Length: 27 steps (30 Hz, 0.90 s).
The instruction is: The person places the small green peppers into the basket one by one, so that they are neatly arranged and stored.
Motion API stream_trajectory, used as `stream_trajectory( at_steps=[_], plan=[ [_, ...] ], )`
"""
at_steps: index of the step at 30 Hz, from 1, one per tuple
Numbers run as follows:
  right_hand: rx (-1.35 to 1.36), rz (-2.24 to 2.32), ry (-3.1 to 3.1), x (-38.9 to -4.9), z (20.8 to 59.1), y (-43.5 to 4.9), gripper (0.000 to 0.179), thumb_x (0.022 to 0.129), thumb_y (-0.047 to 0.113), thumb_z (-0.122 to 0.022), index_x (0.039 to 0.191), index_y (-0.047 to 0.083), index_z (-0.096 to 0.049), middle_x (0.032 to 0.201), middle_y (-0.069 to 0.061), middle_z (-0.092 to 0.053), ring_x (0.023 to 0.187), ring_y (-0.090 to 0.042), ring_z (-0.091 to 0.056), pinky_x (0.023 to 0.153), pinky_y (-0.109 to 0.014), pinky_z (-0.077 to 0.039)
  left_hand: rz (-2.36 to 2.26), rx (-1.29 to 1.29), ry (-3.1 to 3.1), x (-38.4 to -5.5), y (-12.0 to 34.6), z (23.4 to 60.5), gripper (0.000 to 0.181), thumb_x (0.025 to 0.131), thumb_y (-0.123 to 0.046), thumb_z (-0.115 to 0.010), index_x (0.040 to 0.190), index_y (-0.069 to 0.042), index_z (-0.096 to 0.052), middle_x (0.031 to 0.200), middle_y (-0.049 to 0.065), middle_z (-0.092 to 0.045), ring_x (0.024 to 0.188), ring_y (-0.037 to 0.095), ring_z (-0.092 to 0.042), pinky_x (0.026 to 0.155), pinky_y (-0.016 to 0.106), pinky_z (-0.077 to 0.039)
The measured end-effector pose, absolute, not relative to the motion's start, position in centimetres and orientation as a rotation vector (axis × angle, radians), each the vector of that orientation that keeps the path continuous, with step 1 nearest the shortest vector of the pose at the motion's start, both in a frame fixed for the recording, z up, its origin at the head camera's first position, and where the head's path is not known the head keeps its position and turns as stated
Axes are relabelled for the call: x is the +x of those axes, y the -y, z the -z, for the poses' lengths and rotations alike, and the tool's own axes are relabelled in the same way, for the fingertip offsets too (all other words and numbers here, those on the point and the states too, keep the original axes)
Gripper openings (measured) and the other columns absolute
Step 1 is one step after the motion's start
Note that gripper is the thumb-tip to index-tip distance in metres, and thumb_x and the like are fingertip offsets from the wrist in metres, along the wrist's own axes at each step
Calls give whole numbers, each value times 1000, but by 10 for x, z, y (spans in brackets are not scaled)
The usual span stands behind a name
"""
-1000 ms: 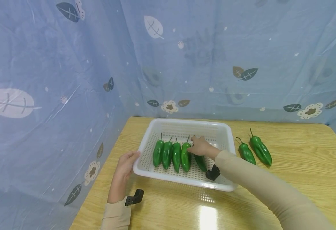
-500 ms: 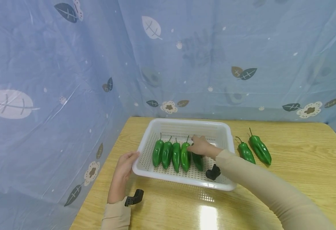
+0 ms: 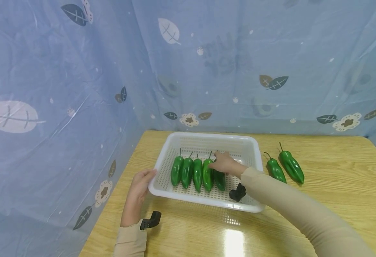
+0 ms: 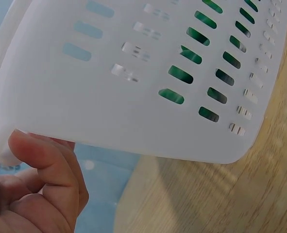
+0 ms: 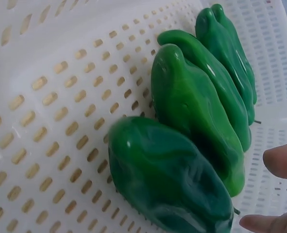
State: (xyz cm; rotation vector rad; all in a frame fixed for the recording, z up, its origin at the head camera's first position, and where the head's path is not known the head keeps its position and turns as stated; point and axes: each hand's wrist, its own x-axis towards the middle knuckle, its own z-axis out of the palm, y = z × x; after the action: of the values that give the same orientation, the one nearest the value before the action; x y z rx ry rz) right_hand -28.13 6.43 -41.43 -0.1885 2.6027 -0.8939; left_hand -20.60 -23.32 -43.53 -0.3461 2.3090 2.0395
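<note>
Several glossy green peppers lie side by side in a white plastic basket, stems toward the far wall. Over the stem end of the rightmost, darker pepper is my right hand. In the right wrist view its thumb and a fingertip stand apart, the fingertip right by that pepper's stem. My left hand grips the basket's left rim, fingers curled at the edge in the left wrist view; the peppers show green through the slots there.
Two more green peppers, a shorter one and a longer one, lie on the wooden table right of the basket. A blue leaf-print curtain hangs behind and along the left side.
The rightmost pepper's lower tip has swung left, so it now lies alongside its neighbour. The right hand has barely shifted; the left hand still holds the rim.
</note>
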Motion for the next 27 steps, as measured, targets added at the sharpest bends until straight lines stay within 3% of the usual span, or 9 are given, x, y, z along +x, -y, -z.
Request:
stream_trajectory(
  at_steps=[5,15,27],
  plan=[
    [-210,861,-2658,-287,410,-74,69,90,31,-58,141,-7,-32,146,-36,-26,135,-49,-27,104,-58,-34,-2029,-359,-2307,-206,232,433,39,99,-22,-50,125,7,-54,121,24,-59,100,23,-64,77,29,-54],
    [-253,973,-2638,-298,395,-103,66,94,28,-52,140,-12,-28,144,-31,-34,132,-45,-35,106,-53,-34,-2020,-380,-2294,-207,233,431,44,98,-24,-51,129,8,-51,124,25,-57,100,22,-64,75,27,-53],
    [-397,1173,-2643,-299,371,-125,61,97,26,-50,144,-6,-28,145,-27,-36,133,-41,-36,105,-52,-35,-2022,-366,-2293,-208,235,436,41,98,-23,-50,127,6,-53,123,24,-58,101,23,-64,77,29,-54]
  ],
)
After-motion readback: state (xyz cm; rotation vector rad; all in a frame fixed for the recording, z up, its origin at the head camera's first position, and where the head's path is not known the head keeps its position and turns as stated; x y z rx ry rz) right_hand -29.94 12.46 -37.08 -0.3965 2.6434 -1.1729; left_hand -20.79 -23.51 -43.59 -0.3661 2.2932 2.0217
